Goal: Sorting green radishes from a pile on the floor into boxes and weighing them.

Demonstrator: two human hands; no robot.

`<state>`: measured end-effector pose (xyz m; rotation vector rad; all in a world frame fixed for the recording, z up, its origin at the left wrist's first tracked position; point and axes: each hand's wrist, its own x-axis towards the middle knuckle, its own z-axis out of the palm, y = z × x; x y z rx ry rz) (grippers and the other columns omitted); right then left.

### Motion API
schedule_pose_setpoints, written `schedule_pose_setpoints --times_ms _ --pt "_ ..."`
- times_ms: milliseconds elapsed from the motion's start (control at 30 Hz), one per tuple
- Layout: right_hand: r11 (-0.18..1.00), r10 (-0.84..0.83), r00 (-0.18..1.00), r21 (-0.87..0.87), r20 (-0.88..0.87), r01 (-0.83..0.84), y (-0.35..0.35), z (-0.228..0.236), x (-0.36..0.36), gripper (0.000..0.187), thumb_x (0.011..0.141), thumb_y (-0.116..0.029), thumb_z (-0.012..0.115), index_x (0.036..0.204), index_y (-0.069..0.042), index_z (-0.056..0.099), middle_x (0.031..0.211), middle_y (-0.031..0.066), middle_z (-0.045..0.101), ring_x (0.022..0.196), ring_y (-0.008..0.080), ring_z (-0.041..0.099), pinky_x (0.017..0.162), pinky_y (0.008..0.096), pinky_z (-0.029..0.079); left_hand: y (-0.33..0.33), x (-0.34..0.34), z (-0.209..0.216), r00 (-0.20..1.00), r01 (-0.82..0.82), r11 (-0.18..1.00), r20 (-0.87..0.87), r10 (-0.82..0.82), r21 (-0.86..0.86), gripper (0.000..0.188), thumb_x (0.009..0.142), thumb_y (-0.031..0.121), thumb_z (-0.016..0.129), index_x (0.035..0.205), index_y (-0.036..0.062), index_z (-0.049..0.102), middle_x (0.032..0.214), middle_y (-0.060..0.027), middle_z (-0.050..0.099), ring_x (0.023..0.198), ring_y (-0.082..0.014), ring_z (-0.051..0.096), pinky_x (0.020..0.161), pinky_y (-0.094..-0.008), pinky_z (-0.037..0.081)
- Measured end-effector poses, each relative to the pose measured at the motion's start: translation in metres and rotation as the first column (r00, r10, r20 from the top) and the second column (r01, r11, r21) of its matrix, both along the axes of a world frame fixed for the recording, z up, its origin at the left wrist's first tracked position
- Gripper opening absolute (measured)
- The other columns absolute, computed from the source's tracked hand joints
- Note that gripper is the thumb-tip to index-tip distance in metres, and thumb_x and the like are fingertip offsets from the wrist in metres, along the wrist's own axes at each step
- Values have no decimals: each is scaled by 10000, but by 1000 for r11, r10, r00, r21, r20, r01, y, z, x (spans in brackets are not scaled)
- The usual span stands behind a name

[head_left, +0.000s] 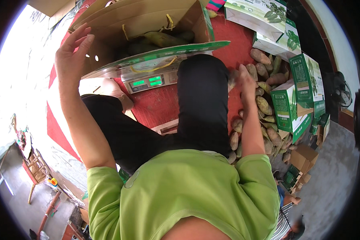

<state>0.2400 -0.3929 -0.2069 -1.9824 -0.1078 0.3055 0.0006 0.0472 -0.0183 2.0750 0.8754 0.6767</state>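
A large green-and-brown cardboard box (180,16) with yellow cord handles stands open in front of me, with long greenish root vegetables (162,40) inside. It rests on a scale (152,83) with lit green displays. At the box's left end, my left hand (71,51) is raised with its fingers apart and nothing in it; contact with the cardboard cannot be made out. To the right of my knee, my right hand (247,83) is closed on a blurred, pale brownish root vegetable (232,80). Beside and below it lies a pile of root vegetables (264,105), brownish-pink and green.
Several green-and-white printed cartons (284,100) line the pile's right side, and more (256,16) stand beyond it. My black-trousered knee (202,88) rises between the scale and the pile. A fan (341,91) is at far right; another person (288,208) is at lower right.
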Motion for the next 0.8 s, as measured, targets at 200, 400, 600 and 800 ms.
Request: schedule_pose_setpoints --times_ms 200,400,600,800 --pt "875 96 936 -419 -340 -242 -109 -91 -115 207 880 -192 545 790 -12 594 700 83 618 657 195 608 621 343 493 -7 9 10 996 -66 997 64 67 -27 278 847 143 677 1114 65 682 1009 -38 699 834 -88 620 777 -233 493" --pt "103 622 690 -835 -370 -540 -154 -151 -162 149 776 -223 597 841 -91 622 850 114 656 857 288 650 693 407 528 -7 7 17 997 -79 997 -7 79 -25 298 872 139 654 1150 31 656 1020 -68 695 894 -122 643 790 -240 501" --pt "884 38 857 -383 -514 -269 -115 -130 -163 158 772 -228 594 813 -79 627 849 130 657 859 304 650 689 417 526 15 1 -4 997 -34 994 72 41 -102 319 913 122 589 1197 -20 608 1127 -118 650 953 -176 649 775 -258 521" --pt "929 -15 886 -334 -464 -159 -108 -144 -171 196 827 -204 546 860 -53 666 878 169 673 862 303 661 739 413 524 -6 10 12 995 -102 994 3 102 -38 334 918 129 578 1211 -30 589 1171 -139 626 1047 -215 618 837 -312 525"
